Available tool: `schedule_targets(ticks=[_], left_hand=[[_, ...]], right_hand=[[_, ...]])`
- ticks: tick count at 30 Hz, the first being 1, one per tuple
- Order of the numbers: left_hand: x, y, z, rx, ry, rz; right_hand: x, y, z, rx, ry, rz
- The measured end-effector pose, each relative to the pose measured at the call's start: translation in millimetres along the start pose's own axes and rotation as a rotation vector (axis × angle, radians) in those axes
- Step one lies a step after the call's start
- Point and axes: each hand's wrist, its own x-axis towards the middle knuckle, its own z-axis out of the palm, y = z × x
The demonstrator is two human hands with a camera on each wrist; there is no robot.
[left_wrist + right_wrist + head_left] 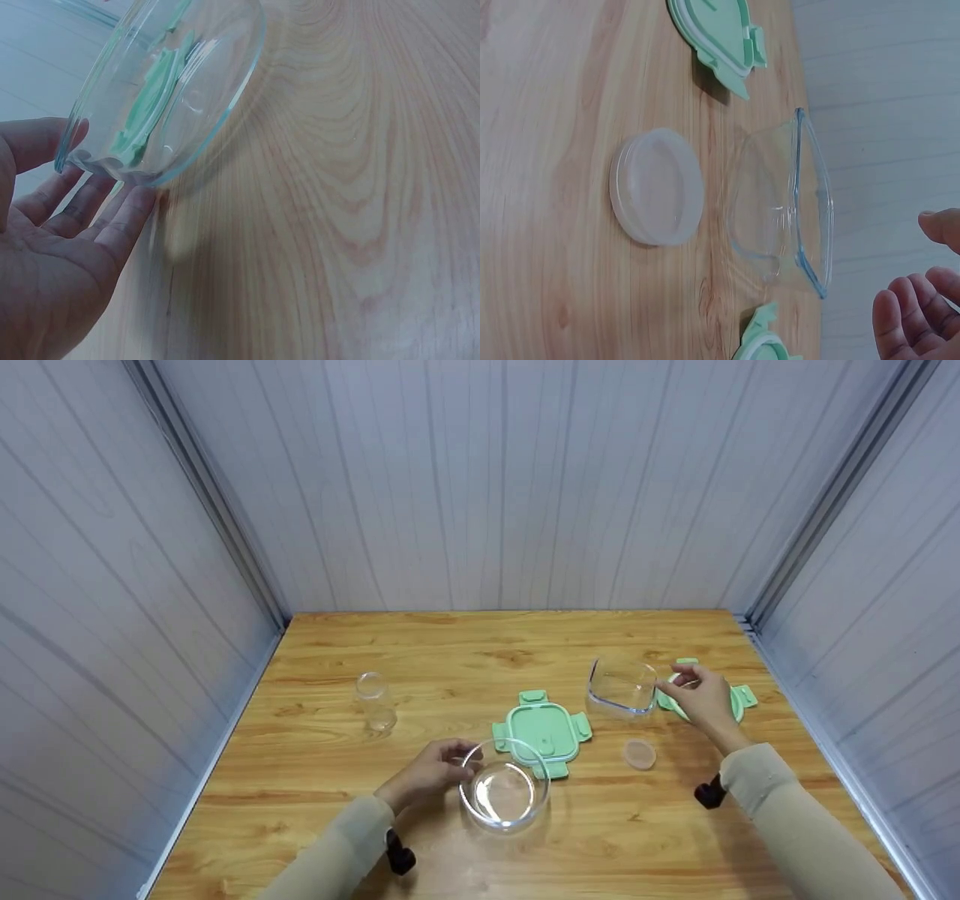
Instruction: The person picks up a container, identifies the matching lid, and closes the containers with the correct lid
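Note:
My left hand (pixel 431 771) holds a round clear glass bowl (pixel 504 802) by its left side. In the left wrist view, the thumb hooks over the rim of the bowl (pixel 202 97) and the fingers lie against the outside. The bowl looks tilted there. My right hand (pixel 703 699) is beside the right corner of a square clear glass container (pixel 621 690). The right wrist view shows its thumb and fingers spread, apart from the container (pixel 765 210), with nothing between them. Partly under that hand in the head view lies a round green lid (pixel 744 696).
A square green lid (pixel 541 726) with side clips lies behind the bowl, partly seen through it. A small translucent round lid (pixel 640 754) sits in front of the square container. A clear glass jar (pixel 376 703) stands at the left. Panel walls (pixel 480 487) enclose the wooden table (pixel 315 780).

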Motion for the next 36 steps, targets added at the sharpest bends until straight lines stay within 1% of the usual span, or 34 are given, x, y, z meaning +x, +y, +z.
schedule_targets(ticks=[4,6,11,19,27,36], left_hand=[[1.0,-0.9,-0.5,0.030,0.009,0.001],[1.7,-1.5,-0.5,0.031,0.013,-0.002],[1.7,-2.4,-0.6,0.014,0.014,-0.002],[-0.2,-2.5,-1.1,-0.039,-0.006,-0.018],[0.1,-1.8,-0.4,-0.040,-0.006,-0.017],[1.5,-1.5,0.0,-0.023,0.001,-0.021]], right_hand=[[-0.6,4.8,-2.5,-0.009,0.002,0.015],[-1.7,7.2,-4.1,-0.016,-0.001,0.021],[-3.8,14.1,-8.6,-0.032,-0.002,0.018],[-3.0,26.6,-12.7,-0.037,0.013,0.010],[-3.2,35.5,-14.7,-0.069,-0.019,0.054],[-4.2,47.4,-16.1,-0.062,-0.035,0.096]])
